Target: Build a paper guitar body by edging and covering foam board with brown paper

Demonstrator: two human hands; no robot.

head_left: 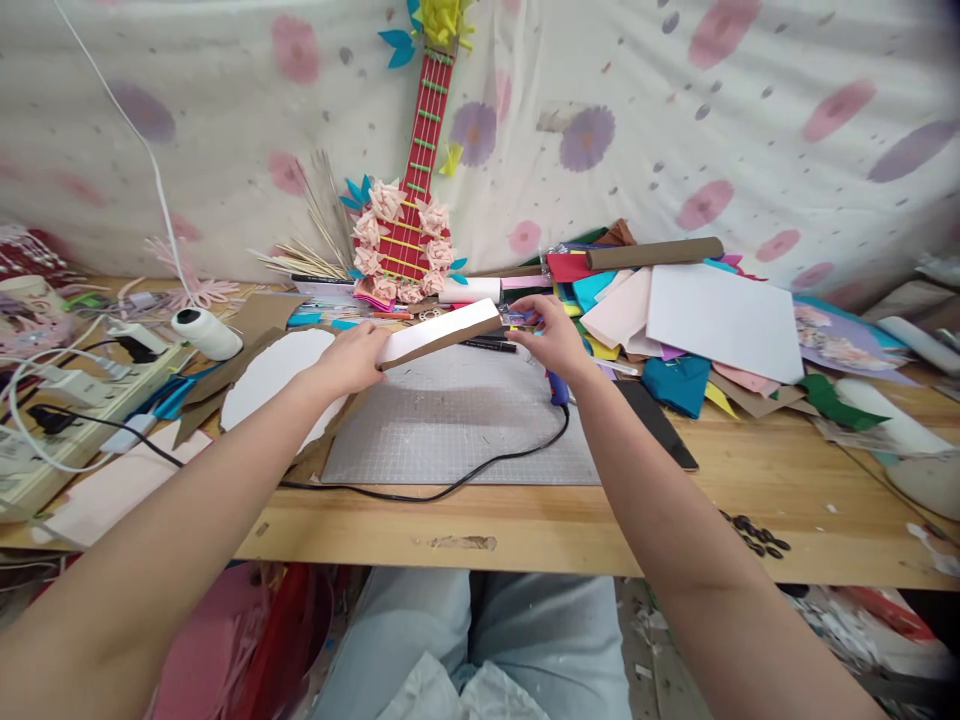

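My left hand (354, 358) is closed around the near left end of a long narrow cardboard piece (442, 328), white on top with a brown side. It is held tilted above a grey cutting mat (450, 440). Just off the piece's right end is my right hand (553, 338), thumb and fingers apart with a gap between them. Under that wrist lies a blue hot glue gun (556, 388), partly hidden, its black cord crossing the mat. A white round cutout on brown cardboard (274, 385) rests beside my left forearm.
A red paper guitar (420, 190) with pink paper flowers leans at the back. Colored sheets and a white board (724, 318) are heaped on the right. Power strips (97, 410) with cables and a white thread spool (206, 332) occupy the left. Small black rings (757, 535) lie near the front edge.
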